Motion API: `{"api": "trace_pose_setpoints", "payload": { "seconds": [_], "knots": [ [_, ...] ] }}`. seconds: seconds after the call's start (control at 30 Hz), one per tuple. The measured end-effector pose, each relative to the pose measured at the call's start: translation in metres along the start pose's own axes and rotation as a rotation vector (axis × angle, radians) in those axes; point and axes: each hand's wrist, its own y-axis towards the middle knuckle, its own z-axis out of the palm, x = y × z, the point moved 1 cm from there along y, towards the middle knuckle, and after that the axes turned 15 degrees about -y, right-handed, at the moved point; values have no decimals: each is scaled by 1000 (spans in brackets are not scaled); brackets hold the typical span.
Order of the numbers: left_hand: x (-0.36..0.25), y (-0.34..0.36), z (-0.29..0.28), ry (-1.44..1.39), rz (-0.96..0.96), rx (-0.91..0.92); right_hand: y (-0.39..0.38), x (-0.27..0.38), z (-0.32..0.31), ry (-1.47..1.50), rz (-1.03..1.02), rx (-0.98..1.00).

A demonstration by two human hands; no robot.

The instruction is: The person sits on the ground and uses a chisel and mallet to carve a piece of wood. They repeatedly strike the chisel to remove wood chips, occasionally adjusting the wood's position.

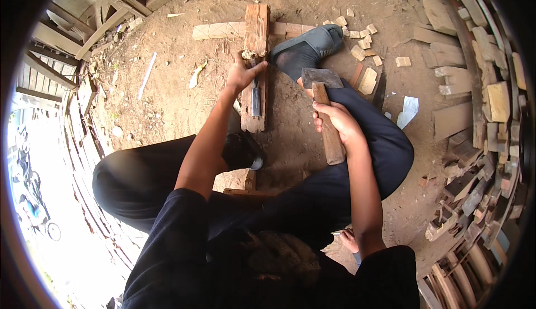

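My right hand (pixel 339 122) grips a hammer by its thick wooden handle (pixel 333 144). The hammer's dark block-shaped head (pixel 322 78) is raised above my right shin. My left hand (pixel 244 75) is at a rough wooden beam (pixel 257 21) on the ground, thumb and fingers spread across it. A chisel-like tool with a dark shaft (pixel 255 102) lies lengthwise on the beam, its far end partly hidden by that hand. Pale wood shavings (pixel 248 55) sit at my fingertips. Crossing under the beam is a flat wooden strip (pixel 218 30) with lines marked on it.
My right foot in a dark shoe (pixel 324 40) rests against the beam. Small wood offcuts (pixel 364 44) are scattered beyond it. Stacked timber pieces (pixel 453 120) line the right side, and curved planks (pixel 100 27) stand at far left. Another person's hand (pixel 349 240) shows behind my right arm.
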Motion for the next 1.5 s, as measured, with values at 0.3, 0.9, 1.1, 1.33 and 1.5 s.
{"api": "trace_pose_setpoints", "payload": {
  "seconds": [0.3, 0.9, 1.1, 1.33, 1.5],
  "knots": [
    [7, 1, 10, 28, 48, -132, 5, -4, 1, -15, -60, 11],
    [24, -15, 27, 270, 330, -171, -3, 50, 6, -419, -71, -68],
    [27, -16, 25, 254, 361, -218, 41, 150, 22, -692, -265, -122],
    [15, -23, 24, 230, 326, -209, 99, 153, 58, -1122, -114, 196],
    [24, -23, 21, 160, 337, -181, 112, 180, 53, -1045, -93, 114]
  ]
}}
